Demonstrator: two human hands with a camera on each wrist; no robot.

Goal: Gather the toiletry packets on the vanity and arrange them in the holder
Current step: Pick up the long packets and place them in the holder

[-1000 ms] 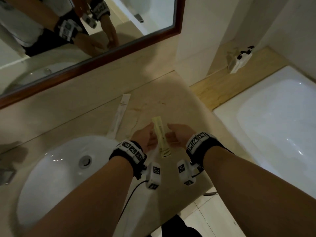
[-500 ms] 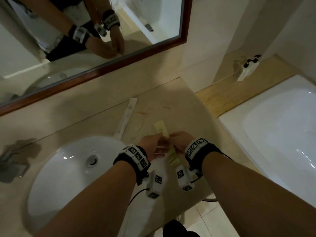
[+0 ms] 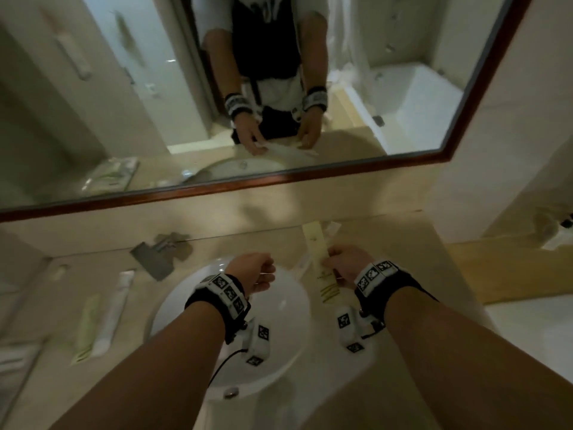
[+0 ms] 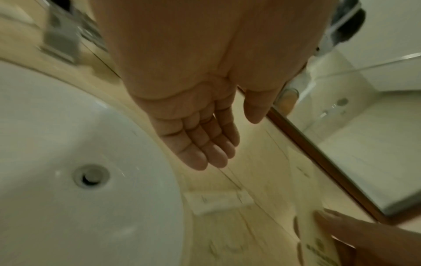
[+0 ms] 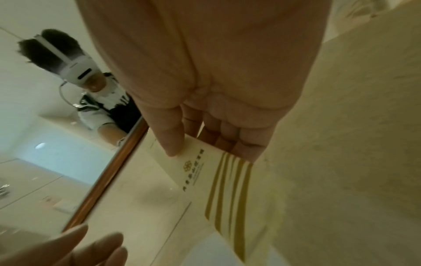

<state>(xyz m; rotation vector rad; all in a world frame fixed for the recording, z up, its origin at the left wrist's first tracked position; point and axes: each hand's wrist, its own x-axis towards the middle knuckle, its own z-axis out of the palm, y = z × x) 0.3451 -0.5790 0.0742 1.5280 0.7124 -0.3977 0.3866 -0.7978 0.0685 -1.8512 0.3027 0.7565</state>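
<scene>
My right hand pinches a long cream packet with gold stripes between thumb and fingers, held above the vanity right of the sink; the pinch shows up close on the cream packet. My left hand hovers over the sink's far rim, and its fingers are straight and hold nothing. A white packet lies flat on the counter past them. Left of the sink lie a green packet and a white packet. I cannot make out a holder.
The white sink lies under my forearms, with the faucet at its back left. A wood-framed mirror runs along the wall. A bathtub rim lies to the right. A blurred pale object sits at the far left edge.
My left hand let go of the cream packet and moved left over the sink. The right hand still holds the packet. The view swung left and up toward the mirror.
</scene>
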